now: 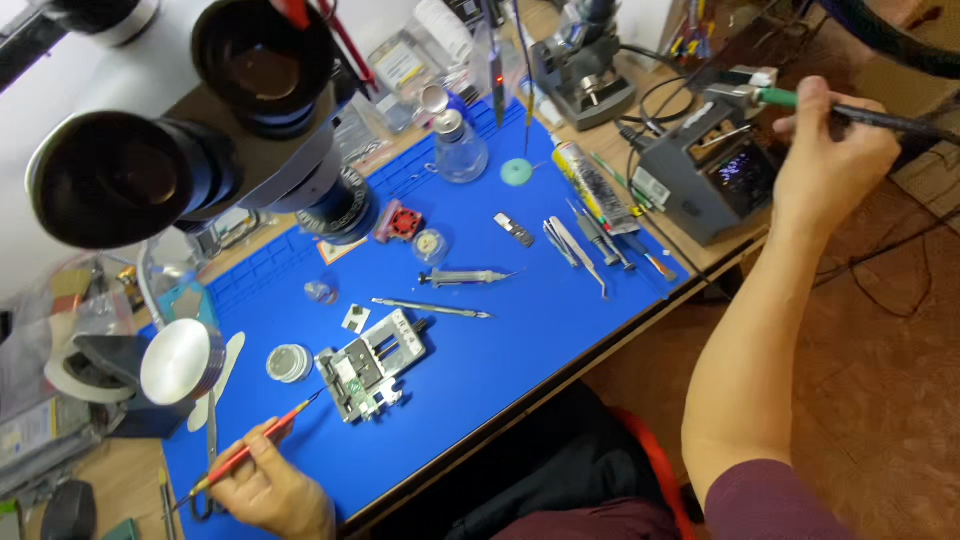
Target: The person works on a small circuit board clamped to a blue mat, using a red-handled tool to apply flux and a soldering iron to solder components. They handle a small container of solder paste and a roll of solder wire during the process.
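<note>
The left hand [268,490] at seven o'clock pinches one red tool [262,442] aimed at one metal clamp [372,364] (mid-mat), while the right hand [832,150], arm stretched to two o'clock, grips one soldering pen [880,117].

Open blue mat [530,340] lies at the frame's lower centre, right of the metal jig [372,366], giving a hand free passage there. The microscope [200,130] blocks the upper left. A syringe [465,277], probe [430,308] and tweezers [575,245] clutter mid-mat; the grey station [700,185] bars the upper right.
</note>
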